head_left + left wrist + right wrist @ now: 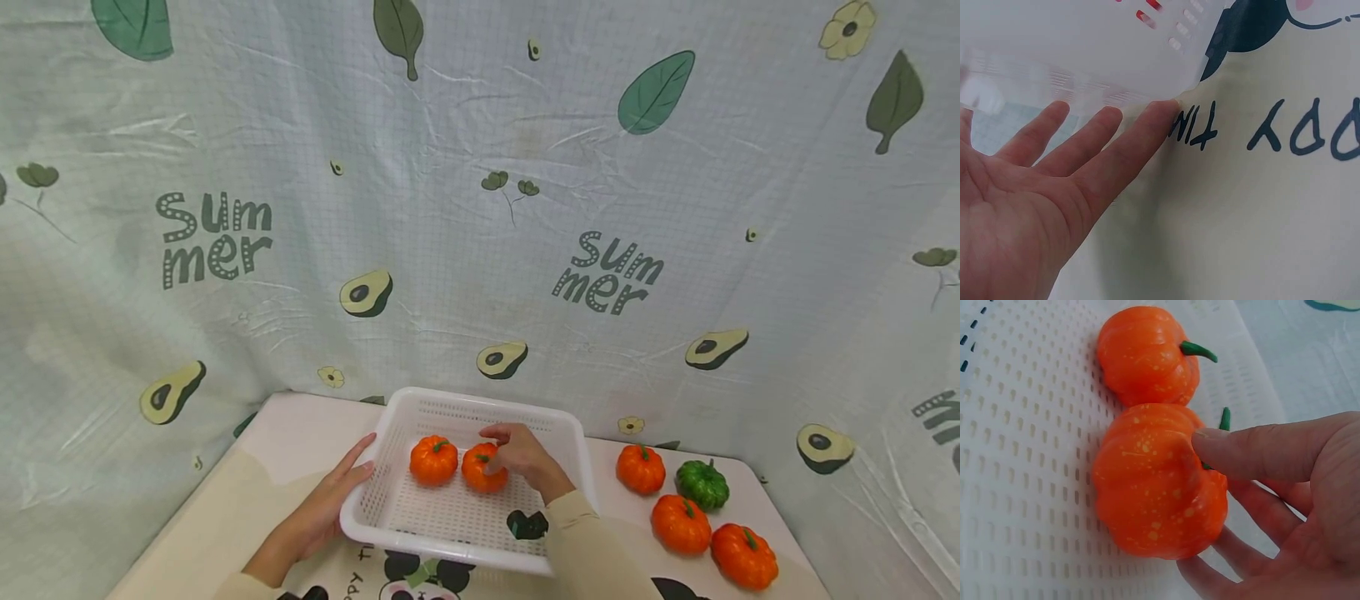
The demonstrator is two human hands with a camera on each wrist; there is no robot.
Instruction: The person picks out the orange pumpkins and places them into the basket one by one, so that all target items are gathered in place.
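Observation:
A white perforated plastic basket (450, 552) stands on the table, with two orange toy pumpkins inside. My right hand (522, 454) reaches into it and holds the right-hand orange pumpkin (1154, 487), thumb over the top near the green stem and fingers around the far side. Close beside it on the basket floor sits the other orange pumpkin (1144, 356). At the basket's left side is my left hand (330, 492). Its fingers (1100, 134) are straight and spread, with the tips right at the outer wall in the left wrist view.
Right of the basket, three more orange pumpkins (680, 524) and a green pumpkin (702, 485) stand on the table. The table cover (285, 429) carries printed letters and a cartoon figure. A patterned curtain (450, 233) hangs behind the table and at both sides.

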